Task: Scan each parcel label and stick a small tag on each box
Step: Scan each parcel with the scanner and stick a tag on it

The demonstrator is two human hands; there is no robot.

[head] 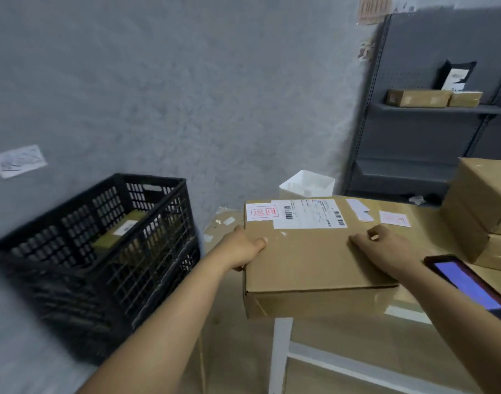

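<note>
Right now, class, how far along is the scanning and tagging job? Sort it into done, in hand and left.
Done: the box in hand already carries a red-stamped tag beside its shipping label, and a parcel lies in the black crate.
In hand: the left hand grips the box's side and the right hand rests on top.
Left: the stacked boxes at right; the phone lies nearby.

Two forearms enter from the lower edge. Both are bare as far as the view reaches; no sleeve, cuff or glove shows. The left hand (240,250) is bare, with a short, unpainted thumbnail showing. The right hand (386,251) is bare too, with one short nail catching light at a bent finger. The wrists show bare where visible. Motion blur softens finer detail on both arms, most of all near the lower edge.
</note>
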